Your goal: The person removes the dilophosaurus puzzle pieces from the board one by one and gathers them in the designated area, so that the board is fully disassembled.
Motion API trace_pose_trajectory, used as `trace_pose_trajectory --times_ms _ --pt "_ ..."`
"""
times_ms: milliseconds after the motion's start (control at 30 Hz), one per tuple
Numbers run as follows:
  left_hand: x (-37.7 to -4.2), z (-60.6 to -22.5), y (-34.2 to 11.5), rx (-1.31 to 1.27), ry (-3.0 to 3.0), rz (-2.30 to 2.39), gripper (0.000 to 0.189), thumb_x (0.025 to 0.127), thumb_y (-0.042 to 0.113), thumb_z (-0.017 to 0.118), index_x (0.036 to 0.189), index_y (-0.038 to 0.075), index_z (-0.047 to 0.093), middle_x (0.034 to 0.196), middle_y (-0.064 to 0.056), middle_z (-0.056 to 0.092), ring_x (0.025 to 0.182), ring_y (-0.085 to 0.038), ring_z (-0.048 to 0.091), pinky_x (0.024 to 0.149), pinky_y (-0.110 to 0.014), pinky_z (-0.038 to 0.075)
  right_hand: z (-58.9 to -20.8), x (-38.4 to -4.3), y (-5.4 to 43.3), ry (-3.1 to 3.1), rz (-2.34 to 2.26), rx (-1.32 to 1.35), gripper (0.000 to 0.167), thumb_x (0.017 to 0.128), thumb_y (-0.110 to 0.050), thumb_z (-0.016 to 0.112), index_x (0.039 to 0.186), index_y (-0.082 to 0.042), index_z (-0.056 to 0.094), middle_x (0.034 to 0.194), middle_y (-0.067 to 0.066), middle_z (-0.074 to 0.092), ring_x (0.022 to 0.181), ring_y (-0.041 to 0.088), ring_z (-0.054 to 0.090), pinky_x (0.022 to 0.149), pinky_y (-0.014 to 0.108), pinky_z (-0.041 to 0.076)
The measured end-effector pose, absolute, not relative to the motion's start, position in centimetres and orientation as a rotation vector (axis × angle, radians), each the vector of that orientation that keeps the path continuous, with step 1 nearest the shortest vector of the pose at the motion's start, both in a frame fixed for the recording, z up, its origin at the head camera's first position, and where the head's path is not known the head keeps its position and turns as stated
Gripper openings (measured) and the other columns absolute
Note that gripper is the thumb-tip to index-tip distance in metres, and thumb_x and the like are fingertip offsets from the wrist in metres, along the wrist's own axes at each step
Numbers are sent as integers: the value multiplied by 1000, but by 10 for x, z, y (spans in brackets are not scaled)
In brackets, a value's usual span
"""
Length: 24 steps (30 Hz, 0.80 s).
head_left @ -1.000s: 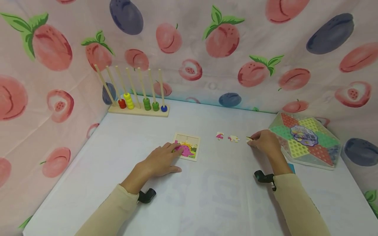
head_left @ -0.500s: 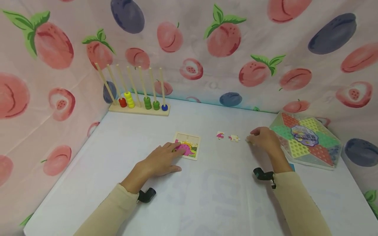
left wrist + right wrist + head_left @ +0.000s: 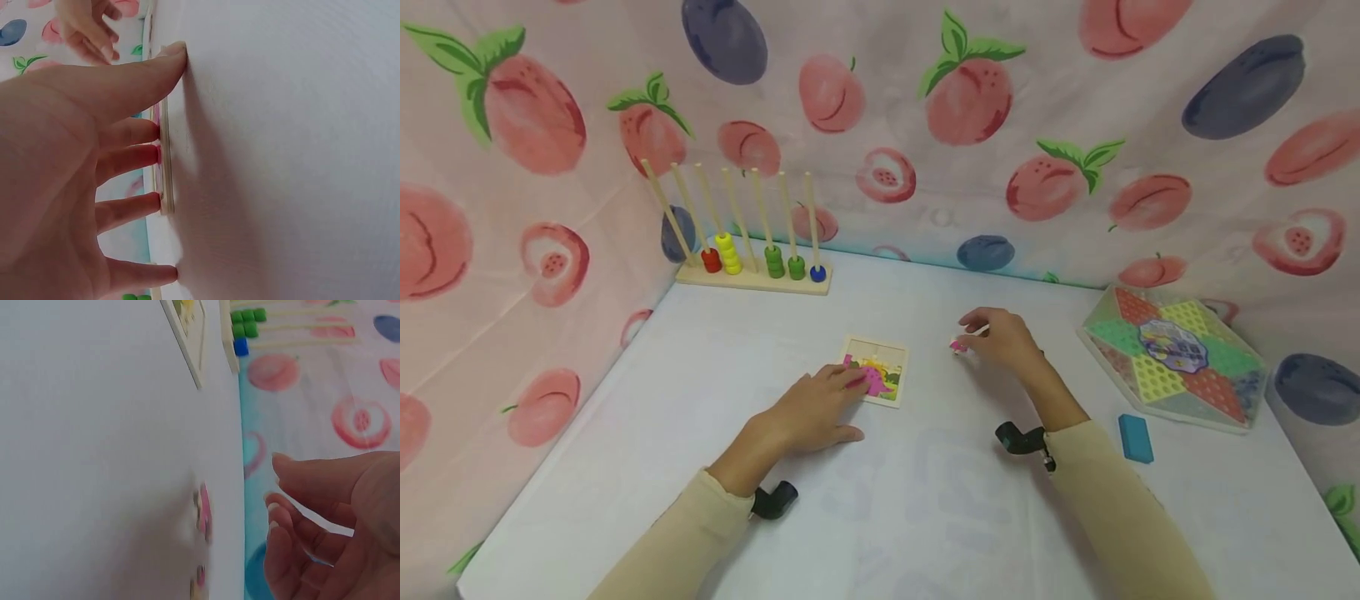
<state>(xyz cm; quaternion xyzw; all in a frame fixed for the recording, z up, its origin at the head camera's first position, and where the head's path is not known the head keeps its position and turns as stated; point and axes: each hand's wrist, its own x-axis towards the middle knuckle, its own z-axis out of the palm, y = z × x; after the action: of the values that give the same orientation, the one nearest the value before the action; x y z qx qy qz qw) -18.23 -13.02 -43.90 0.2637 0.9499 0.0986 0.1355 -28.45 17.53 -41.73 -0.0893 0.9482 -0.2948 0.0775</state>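
A small wooden puzzle board [image 3: 880, 353] with a pink dinosaur picture lies mid-table, its upper part bare wood. My left hand [image 3: 816, 408] rests its outstretched fingertips on the board's lower left; in the left wrist view the thumb [image 3: 165, 65] is spread away from them. Behind the board's right side, my right hand [image 3: 1003, 337] hovers at a pink-and-white puzzle piece [image 3: 957, 345], fingers loosely bent. The right wrist view shows a gap between thumb and fingers with nothing in it. Below that pink piece there, another puzzle piece [image 3: 199, 587] lies on the table.
A wooden bead-counting rack [image 3: 752, 283] with coloured beads stands at the back left. At the right lie a hexagonal Chinese checkers box [image 3: 1172, 354] and a blue block [image 3: 1136, 438]. A fruit-patterned cloth [image 3: 880, 100] hangs behind the white table.
My right hand has moved left, from the rightmost puzzle piece to the pink one, uncovering the blue block. My left hand stays on the board.
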Motion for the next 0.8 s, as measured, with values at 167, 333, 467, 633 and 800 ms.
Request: trace_pose_trajectory --times_ms 167,333,467,633,800 --pt "-180 -440 -128 756 2756 276 73 92 50 72 155 26 45 167 -3 36 155 -35 31 117 -66 37 -424 -285 141 2800 -894 -429 32 94 -17 73 123 -5 71 114 15 73 103 30 69 87 39 59" --pt "-178 -441 -126 758 2749 243 73 92 52 70 155 25 45 167 -5 35 157 -37 28 115 -68 38 -428 -285 110 2754 -895 -557 27 93 -15 75 119 -6 73 111 13 74 99 27 69 83 34 60" --pt "-177 -439 -126 770 2752 230 72 94 52 68 156 23 44 165 -4 37 157 -38 28 115 -69 38 -430 -285 88 2705 -899 -614 25 93 -14 75 116 -6 74 111 13 74 99 26 68 86 32 59" --pt "-176 -437 -127 789 2747 256 74 93 51 70 156 21 45 164 -5 39 154 -38 31 120 -63 35 -435 -289 67 2645 -872 -626 25 95 -16 73 119 -9 74 114 10 74 102 24 67 87 29 59" --pt "-175 -436 -126 801 2750 219 75 92 54 70 155 21 46 164 -5 40 148 -32 37 118 -55 38 -441 -292 56 2592 -834 -665 28 94 -17 74 121 -10 74 118 8 73 105 21 66 92 31 59"
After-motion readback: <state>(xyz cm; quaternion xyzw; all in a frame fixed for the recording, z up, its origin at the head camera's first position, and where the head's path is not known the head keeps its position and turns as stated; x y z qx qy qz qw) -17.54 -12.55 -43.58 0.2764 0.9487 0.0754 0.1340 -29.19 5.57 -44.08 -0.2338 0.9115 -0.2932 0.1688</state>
